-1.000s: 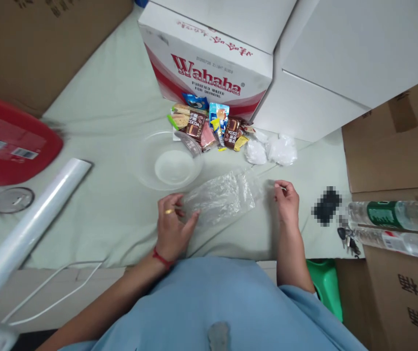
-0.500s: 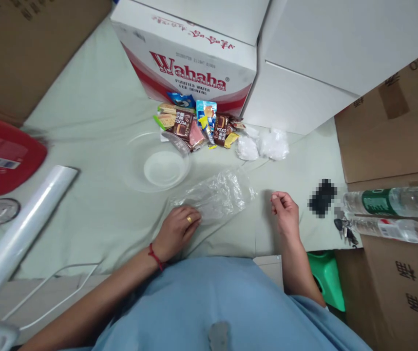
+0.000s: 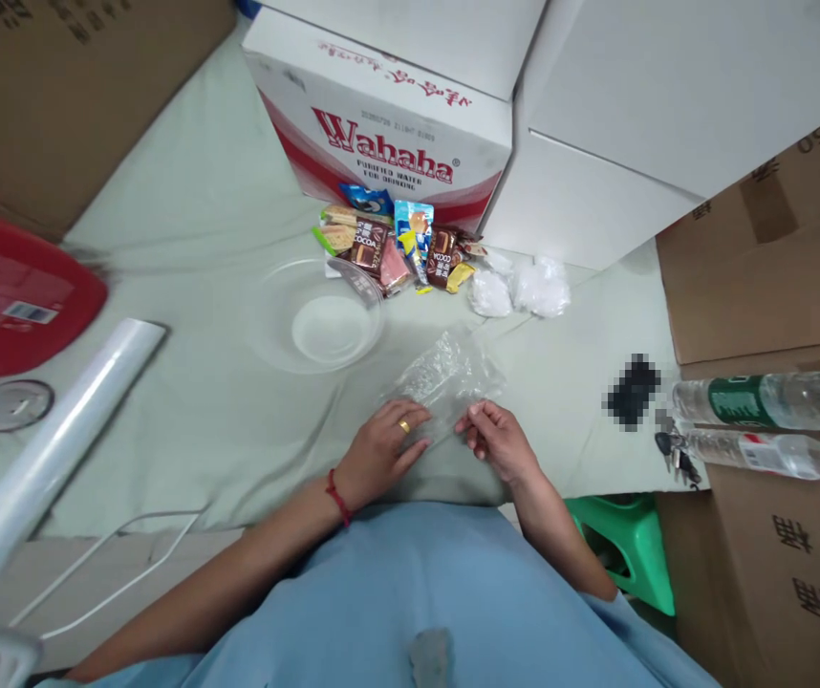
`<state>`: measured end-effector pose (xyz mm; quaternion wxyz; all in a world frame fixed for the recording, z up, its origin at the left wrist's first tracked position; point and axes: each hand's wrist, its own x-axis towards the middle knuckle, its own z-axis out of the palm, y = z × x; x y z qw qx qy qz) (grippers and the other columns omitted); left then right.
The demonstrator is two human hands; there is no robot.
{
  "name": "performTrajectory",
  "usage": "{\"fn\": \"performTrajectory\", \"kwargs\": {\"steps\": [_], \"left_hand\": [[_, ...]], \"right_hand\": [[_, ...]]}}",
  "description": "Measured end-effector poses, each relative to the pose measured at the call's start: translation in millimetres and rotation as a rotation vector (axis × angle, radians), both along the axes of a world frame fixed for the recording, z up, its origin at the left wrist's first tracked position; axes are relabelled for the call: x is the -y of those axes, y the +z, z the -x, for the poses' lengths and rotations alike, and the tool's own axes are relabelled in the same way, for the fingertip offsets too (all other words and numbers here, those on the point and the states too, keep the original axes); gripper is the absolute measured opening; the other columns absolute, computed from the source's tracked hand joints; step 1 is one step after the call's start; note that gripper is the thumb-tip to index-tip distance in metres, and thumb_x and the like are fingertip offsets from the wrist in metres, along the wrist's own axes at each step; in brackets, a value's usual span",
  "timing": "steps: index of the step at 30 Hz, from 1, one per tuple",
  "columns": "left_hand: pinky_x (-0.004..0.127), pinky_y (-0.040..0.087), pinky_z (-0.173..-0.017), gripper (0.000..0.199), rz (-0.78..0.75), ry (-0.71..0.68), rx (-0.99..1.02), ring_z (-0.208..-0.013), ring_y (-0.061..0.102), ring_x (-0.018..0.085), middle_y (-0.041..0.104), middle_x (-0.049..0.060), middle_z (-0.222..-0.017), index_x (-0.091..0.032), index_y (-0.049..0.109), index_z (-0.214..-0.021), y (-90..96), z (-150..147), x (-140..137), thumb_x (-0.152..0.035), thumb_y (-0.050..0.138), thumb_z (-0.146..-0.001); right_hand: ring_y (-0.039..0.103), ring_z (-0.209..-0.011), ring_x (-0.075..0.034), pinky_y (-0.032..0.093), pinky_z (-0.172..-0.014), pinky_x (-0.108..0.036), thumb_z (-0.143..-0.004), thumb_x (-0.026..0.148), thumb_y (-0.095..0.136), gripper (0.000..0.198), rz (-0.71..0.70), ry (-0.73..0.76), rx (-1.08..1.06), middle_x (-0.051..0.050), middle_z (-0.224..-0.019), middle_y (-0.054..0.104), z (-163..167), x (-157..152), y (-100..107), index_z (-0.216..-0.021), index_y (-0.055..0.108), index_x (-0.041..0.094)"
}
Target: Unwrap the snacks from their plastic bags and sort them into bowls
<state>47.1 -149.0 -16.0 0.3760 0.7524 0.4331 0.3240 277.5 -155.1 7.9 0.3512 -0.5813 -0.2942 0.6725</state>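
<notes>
A crumpled clear plastic bag (image 3: 445, 368) lies on the pale green cloth just in front of me. My left hand (image 3: 388, 444) rests over its near left part, thumb apart from the fingers; a gold ring and a red cord bracelet are on it. At the bag's near right edge, my right hand (image 3: 497, 435) is closed, thumb and forefinger pinched on the film. Just beyond the bag to the left stands a clear plastic bowl (image 3: 331, 330). Behind it is a pile of wrapped snacks (image 3: 396, 248), with white wadded bundles (image 3: 517, 289) to its right.
A Wahaha water carton (image 3: 381, 124) and white boxes (image 3: 596, 182) form the back. At left are a red container (image 3: 15, 296), a film roll (image 3: 73, 440) and a round metal lid (image 3: 15, 405). Water bottles (image 3: 761, 401), keys (image 3: 677, 449) and a green stool (image 3: 632, 545) are at right.
My right hand has moved left onto the bag's near edge. My left hand has slid right, and the bag's left end is now more bunched. The view has shifted slightly.
</notes>
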Motion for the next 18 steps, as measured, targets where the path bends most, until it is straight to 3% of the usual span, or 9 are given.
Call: {"fn": "performTrajectory", "kwargs": {"steps": [3,7,11,18], "left_hand": [[0.047,0.055,-0.107,0.028,-0.031,-0.013,-0.006,-0.118,0.067,0.027,0.074,0.013,-0.122,-0.021,0.071,-0.119,-3.6,5,2,-0.032,0.067,-0.093],[0.044,0.056,-0.102,0.014,0.000,-0.034,0.023,-0.115,0.068,0.025,0.076,0.011,-0.112,-0.023,0.074,-0.097,-6.1,12,1,-0.029,0.061,-0.097],[0.044,0.055,-0.102,0.017,0.094,-0.037,0.084,-0.114,0.070,0.024,0.078,0.009,-0.106,-0.024,0.075,-0.093,-3.7,15,-3,-0.034,0.062,-0.098],[0.044,0.055,-0.100,0.026,0.278,0.076,0.223,-0.107,0.072,0.026,0.079,0.011,-0.103,-0.025,0.079,-0.091,5.1,14,-6,-0.046,0.065,-0.096]], "right_hand": [[0.054,-0.058,-0.010,0.043,-0.049,-0.022,-0.070,0.060,0.090,0.047,-0.012,-0.005,-0.006,-0.002,-0.080,0.072,-4,-4,-1,-0.076,0.066,0.020],[0.057,-0.064,-0.010,0.047,-0.056,-0.023,-0.069,0.055,0.093,0.043,-0.010,-0.007,-0.035,-0.002,-0.082,0.072,-13,-6,-2,-0.077,0.070,0.020],[0.059,-0.068,-0.012,0.049,-0.059,-0.024,-0.069,0.055,0.093,0.044,-0.012,-0.022,-0.075,-0.003,-0.086,0.072,-15,-5,-5,-0.077,0.068,0.020],[0.061,-0.070,-0.012,0.052,-0.061,-0.025,-0.070,0.054,0.093,0.042,-0.013,0.013,-0.086,-0.003,-0.089,0.073,-19,-5,-6,-0.077,0.068,0.021]]}}
